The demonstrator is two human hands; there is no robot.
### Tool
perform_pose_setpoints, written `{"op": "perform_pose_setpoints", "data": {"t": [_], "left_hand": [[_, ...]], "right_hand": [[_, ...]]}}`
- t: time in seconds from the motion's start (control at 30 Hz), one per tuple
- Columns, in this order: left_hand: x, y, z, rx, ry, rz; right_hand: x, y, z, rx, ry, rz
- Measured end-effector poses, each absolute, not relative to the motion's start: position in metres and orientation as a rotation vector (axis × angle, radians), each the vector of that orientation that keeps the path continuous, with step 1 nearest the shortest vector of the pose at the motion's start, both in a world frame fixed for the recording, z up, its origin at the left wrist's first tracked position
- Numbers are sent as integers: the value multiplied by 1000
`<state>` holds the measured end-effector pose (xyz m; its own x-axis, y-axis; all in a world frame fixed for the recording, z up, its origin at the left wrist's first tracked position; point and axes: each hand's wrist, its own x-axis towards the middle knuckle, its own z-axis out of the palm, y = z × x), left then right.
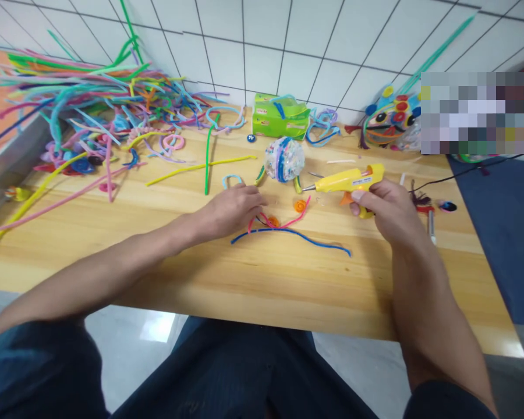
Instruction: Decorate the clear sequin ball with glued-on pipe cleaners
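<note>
My right hand (386,206) is wrapped round the handle of a yellow glue gun (343,180), whose metal tip points left, just below the glittery ball (284,159). My left hand (240,208) has its fingers bent together over the table, by the left end of a red-pink pipe cleaner (291,222); what its fingertips hold, if anything, is hidden. Between the hands lie an orange button-like piece (300,205) and a second orange piece (273,222). A blue pipe cleaner (303,234) curves across the wood nearer to me.
Many coloured pipe cleaners (109,99) are heaped at the back left. A green package (279,119) stands against the tiled wall. Green (208,157) and yellow (192,170) pipe cleaners lie left of the ball. A black cord (463,173) runs at the right.
</note>
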<state>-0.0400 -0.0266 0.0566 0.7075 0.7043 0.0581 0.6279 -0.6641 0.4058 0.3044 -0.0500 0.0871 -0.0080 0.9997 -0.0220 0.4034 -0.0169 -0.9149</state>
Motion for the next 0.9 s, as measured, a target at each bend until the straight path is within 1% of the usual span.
{"op": "perform_pose_setpoints", "data": {"t": [0.1,0.2,0.4,0.53,0.9], "left_hand": [[-32,-25,40,2632,972,138],[-32,-31,32,2621,961,99],[-27,-50,20,2612,1134,218],[-27,-55,11,2660,1121,316],[-33,-66,14,2779,1060,306]], "right_hand": [[298,-50,84,-1512,-1580,1050],[292,-49,77,-1517,-1644,1089],[280,-51,68,-1574,-1681,1277],[275,-50,69,-1607,-1728,1398],[265,-50,54,-1710,-1810,1389]]}}
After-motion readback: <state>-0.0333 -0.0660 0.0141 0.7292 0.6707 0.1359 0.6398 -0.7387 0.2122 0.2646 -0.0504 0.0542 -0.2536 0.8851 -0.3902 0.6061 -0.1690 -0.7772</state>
